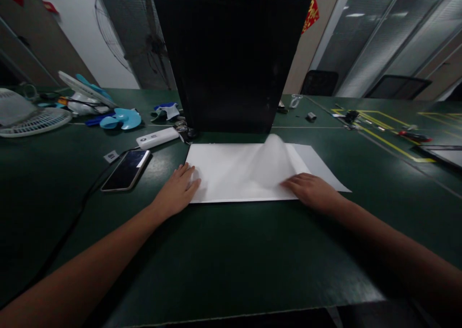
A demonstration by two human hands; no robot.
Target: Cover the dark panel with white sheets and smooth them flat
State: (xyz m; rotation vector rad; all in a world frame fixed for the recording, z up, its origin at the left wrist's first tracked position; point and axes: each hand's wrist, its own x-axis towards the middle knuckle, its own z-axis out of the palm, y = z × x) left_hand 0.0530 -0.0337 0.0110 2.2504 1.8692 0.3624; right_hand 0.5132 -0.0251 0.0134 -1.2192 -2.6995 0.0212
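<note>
Here a white sheet of paper [234, 174] lies flat on the dark green table [231, 260], just in front of a tall black board [231, 58] that stands upright on the same table. The left hand [178, 188] rests open and palm-down on the paper's left edge, fingers spread, gripping nothing. The right hand [310, 191] lies on the paper's right part, its fingertips at the base of a flap of the paper that curls up and looks blurred; whether it pinches the flap cannot be told. Left of the paper, near it, lies a dark smartphone [126, 170] and, closer to the board, a white power bank [158, 138]. Farther left of the paper are blue fan blades [121, 119] and a white fan grille [32, 119].
</note>
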